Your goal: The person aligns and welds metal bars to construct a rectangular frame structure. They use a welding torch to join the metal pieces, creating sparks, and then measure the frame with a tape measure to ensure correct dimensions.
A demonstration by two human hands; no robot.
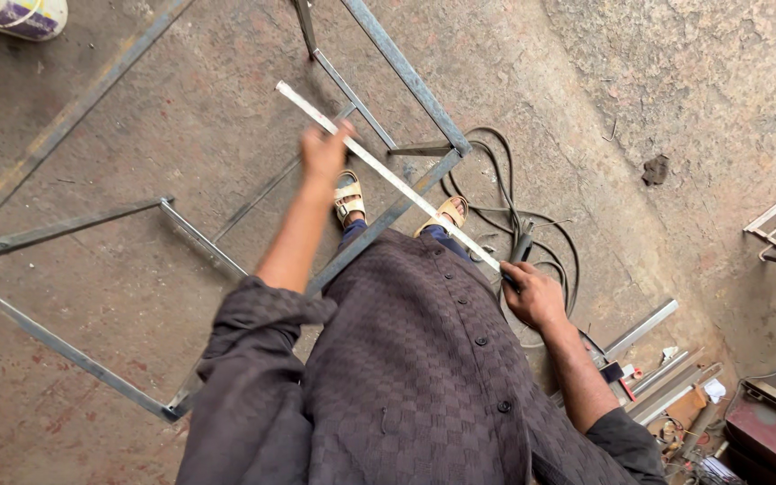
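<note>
A grey metal frame sprawls on the concrete floor across the left and centre; over it the person holds a long flat metal strip, running diagonally from upper centre down to the right of centre; the left hand grips it near its upper end, fingers curled round; the right hand is closed on its lower end; black cables coil behind.
</note>
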